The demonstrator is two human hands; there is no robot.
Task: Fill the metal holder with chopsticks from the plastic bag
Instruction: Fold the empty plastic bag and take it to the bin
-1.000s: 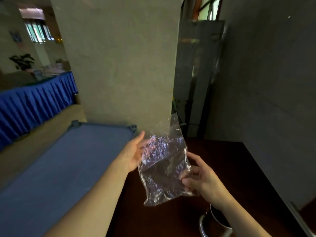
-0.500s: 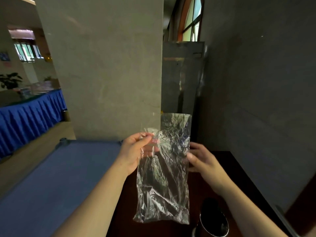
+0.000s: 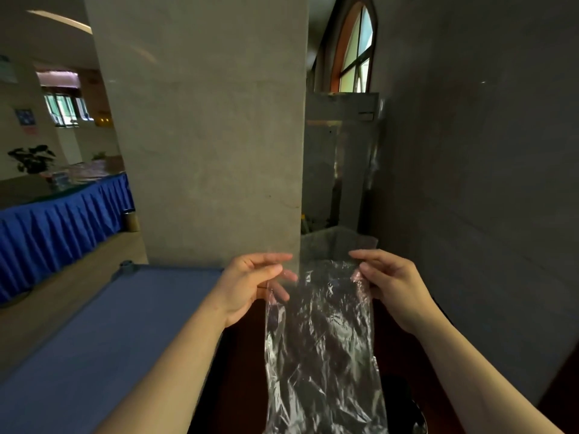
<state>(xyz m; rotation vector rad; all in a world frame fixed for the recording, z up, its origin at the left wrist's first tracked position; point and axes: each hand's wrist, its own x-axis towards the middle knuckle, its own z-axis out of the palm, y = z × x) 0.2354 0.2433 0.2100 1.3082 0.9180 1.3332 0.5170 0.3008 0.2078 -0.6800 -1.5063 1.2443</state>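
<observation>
1. The metal holder (image 3: 407, 408) was hard to make out: only a dark round shape with a pale bit of rim showed at the bottom edge, half behind the plastic bag (image 3: 322, 339) and cut off by the frame.
2. No chopsticks could be made out, either in the bag or in the holder; the holder's inside was too dark to read.
3. The bag's lower end ran out of the picture, so its bottom was not visible.
4. The bag was clear, crinkled plastic with bright glints, long and narrow, hanging upright in the air between the two hands, above a dark brown table (image 3: 238, 386) and just left of the holder. Its open top edge rose above the fingers.
5. The left hand (image 3: 250, 283) pinched the bag's upper left edge between thumb and fingers.
6. The right hand (image 3: 388, 283) pinched the upper right edge the same way, fingers curled onto the plastic; the two hands held the top stretched flat.
7. A blue table (image 3: 109, 324) lay to the left, touching the dark one.
8. A grey pillar (image 3: 203, 136) stood straight behind the hands, a grey wall (image 3: 485, 183) on the right.
9. Further left stood a blue-skirted table (image 3: 62, 220) with a plant (image 3: 33, 158) behind it; an arched window (image 3: 355, 57) showed above.
</observation>
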